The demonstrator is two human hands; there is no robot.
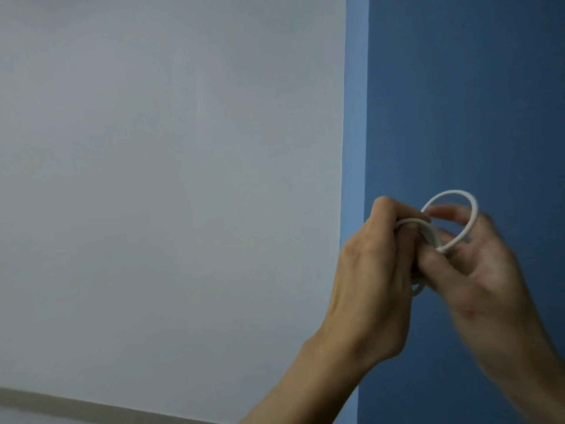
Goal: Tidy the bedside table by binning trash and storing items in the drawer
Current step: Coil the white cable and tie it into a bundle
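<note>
Two bare forearms rise from the lower right edge, and the hands meet in front of a wall corner. Closest in, the left hand (373,276) shows its back to the camera, with the fingers curled tight round a bundle of white cable (451,192). Several turns of the cable pass over its fingertips, and a little more peeps out below the fist.

The cable is thin, round and plain white, with a smooth, slightly glossy skin. Its plugs are hidden, so its type cannot be told. One free turn stands up out of the bundle as an open oval loop, bright against the blue behind it.

That loop runs round the fingers of the right hand (486,276), which sits just beside the left and touches it at the bundle. Motion blur smears this hand, but its thumb appears to press the loop's lower end against the fingers, pinching it there. Its other fingers are partly bent and spread.

Behind the hands, a pale grey-white wall (171,179) fills the left side and a deep blue wall (464,87) the right, with a lighter blue strip (354,117) between them. A beige ledge (61,399) crosses the bottom left corner.
</note>
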